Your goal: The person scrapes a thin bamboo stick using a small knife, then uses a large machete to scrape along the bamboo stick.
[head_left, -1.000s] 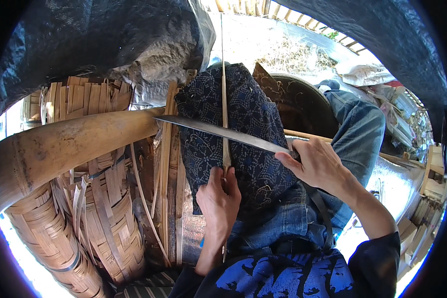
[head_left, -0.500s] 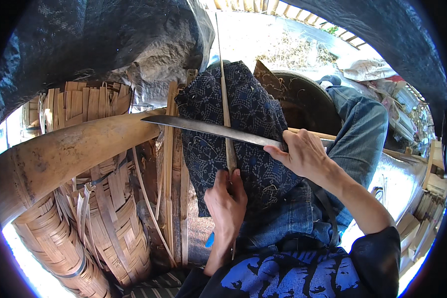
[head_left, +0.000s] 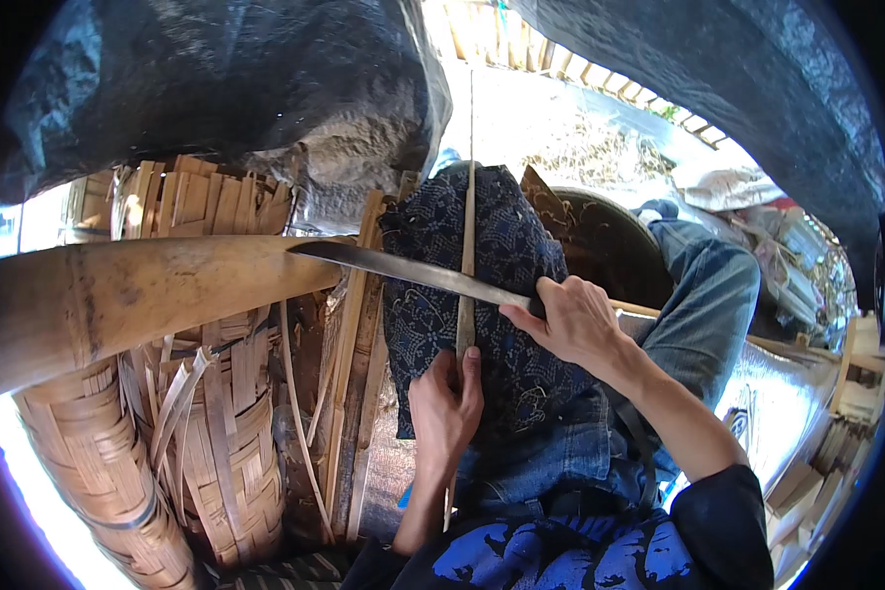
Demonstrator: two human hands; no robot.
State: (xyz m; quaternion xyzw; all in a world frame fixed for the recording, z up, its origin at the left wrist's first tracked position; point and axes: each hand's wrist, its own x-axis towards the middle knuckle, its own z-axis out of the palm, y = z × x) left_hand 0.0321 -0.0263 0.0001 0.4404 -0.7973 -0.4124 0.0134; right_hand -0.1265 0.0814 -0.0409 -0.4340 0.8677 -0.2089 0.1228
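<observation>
A long pale strip (head_left: 467,236), which looks like split bamboo, points away from me over a dark blue patterned cloth (head_left: 516,231) spread across my lap. My left hand (head_left: 444,408) pinches the strip's near part between thumb and fingers, and a thin tail of it shows below the wrist. In my right hand (head_left: 580,324) is a long knife (head_left: 403,267), gripped with the thumb along its near end; the handle is mostly hidden by the fingers. The blade crosses over the strip just beyond my left hand, its tip pointing left, in front of a thick bamboo pole (head_left: 147,290).
Rolled woven bamboo panels (head_left: 98,452) stand at the left beside upright slats (head_left: 349,393). A dark round basin (head_left: 610,246) sits beyond my right knee (head_left: 703,295). Black sheeting (head_left: 236,79) hangs overhead. Cut wood pieces (head_left: 816,462) are stacked at the right.
The whole view has shifted slightly. Both hands keep their grips, and the blade still crosses the strip, perhaps a little closer to my left hand.
</observation>
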